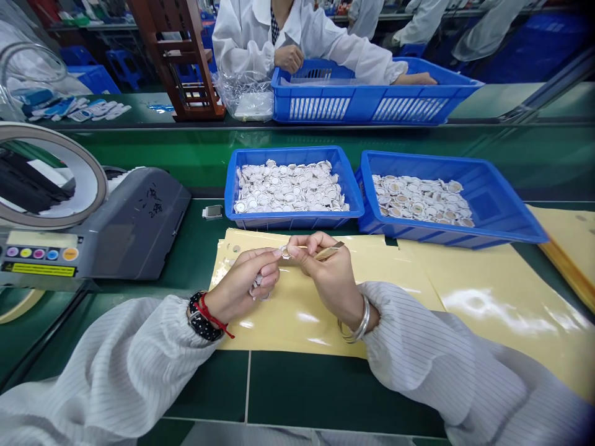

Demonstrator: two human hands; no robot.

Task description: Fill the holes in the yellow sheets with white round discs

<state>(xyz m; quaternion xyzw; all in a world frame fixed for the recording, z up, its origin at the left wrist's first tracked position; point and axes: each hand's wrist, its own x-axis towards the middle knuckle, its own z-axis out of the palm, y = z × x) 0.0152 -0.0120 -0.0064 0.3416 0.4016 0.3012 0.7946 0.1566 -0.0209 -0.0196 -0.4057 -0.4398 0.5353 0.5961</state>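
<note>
Between the thumb and forefinger of my left hand point(244, 279) is a small round white piece with a ring-like rim point(285, 252). More small white pieces point(257, 282) are tucked under the curled fingers of that hand. My right hand point(332, 279) is closed around a thin tweezers-like metal tool point(330, 250), and its fingertips meet the round piece from the right. Both hands are above yellow glossy sheets point(297, 322). Just beyond them stands a blue tray point(292, 222) full of similar white round pieces. To its right, a second blue tray point(506, 204) holds pieces with tan centres.
A grey tape dispenser point(158, 210) with a large tape roll point(100, 179) stands left. Near the left tray lies a small rectangular part point(212, 212). Across the bench, a person in white point(251, 37) reaches into a blue basket point(362, 102) beside a brown rack point(186, 68).
</note>
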